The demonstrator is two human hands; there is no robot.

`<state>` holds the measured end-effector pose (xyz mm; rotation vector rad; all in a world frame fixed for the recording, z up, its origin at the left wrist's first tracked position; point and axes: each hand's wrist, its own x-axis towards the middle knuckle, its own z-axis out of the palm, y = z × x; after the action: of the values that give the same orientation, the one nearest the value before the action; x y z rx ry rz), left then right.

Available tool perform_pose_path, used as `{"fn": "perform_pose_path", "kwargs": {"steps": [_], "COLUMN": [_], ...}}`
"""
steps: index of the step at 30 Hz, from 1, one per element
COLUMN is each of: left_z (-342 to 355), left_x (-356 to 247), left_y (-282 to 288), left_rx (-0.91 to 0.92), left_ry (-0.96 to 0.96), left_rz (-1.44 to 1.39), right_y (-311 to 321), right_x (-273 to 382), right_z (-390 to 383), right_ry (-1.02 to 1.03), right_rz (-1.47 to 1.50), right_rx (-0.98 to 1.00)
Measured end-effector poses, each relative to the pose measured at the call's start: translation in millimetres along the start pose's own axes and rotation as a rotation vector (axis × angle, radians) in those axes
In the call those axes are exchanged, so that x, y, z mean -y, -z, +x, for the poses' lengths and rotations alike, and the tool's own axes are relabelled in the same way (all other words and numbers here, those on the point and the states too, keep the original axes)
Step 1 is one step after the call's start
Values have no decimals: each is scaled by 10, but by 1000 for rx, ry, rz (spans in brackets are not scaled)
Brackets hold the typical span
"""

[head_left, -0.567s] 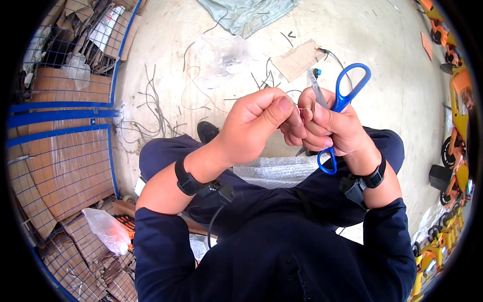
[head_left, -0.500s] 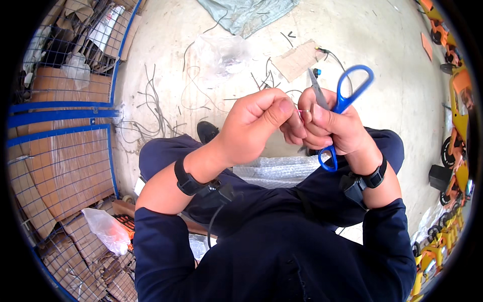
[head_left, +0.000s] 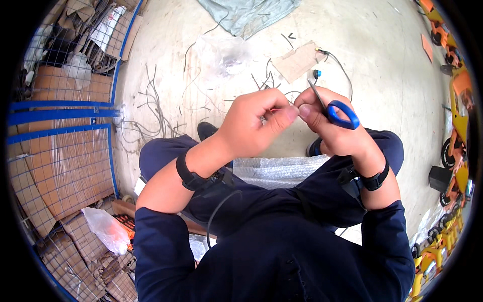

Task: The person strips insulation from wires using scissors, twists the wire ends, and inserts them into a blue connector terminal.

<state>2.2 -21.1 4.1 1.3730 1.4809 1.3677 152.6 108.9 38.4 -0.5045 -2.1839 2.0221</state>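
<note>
My left hand (head_left: 250,121) is closed in a pinch on a thin, light wire (head_left: 297,107), its finger and thumb tips almost touching those of my right hand (head_left: 329,131), which pinches at the same spot. My right hand also holds scissors with blue handles (head_left: 353,120), the grey blade pointing up past its fingers. The wire is mostly hidden by my fingertips. Bubble wrap (head_left: 271,171) lies between my legs, below my hands.
Loose black cords (head_left: 153,93), a clear plastic bag (head_left: 221,53), cardboard (head_left: 294,61) and a grey-green sheet (head_left: 246,12) lie on the concrete floor. A blue wire cage (head_left: 113,151) holding cardboard stands left. Yellow wheeled items (head_left: 460,100) line the right edge.
The scissors have tilted, their upper blue handle dropping onto the back of my right hand. My right wrist has turned, and my left fingertips have shifted slightly to the right.
</note>
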Motion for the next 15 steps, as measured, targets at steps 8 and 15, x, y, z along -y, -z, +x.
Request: {"fn": "perform_pose_path", "kwargs": {"steps": [8, 15], "left_z": [-5, -28], "left_x": [23, 48], "left_y": [46, -45], "left_rx": [135, 116], "left_ry": [8, 157], "left_rz": [164, -520], "right_y": [5, -97], "right_x": [-127, -234], "right_z": [21, 55], "right_ry": [77, -55], "right_rz": [-163, 610], "right_rx": [34, 85]}}
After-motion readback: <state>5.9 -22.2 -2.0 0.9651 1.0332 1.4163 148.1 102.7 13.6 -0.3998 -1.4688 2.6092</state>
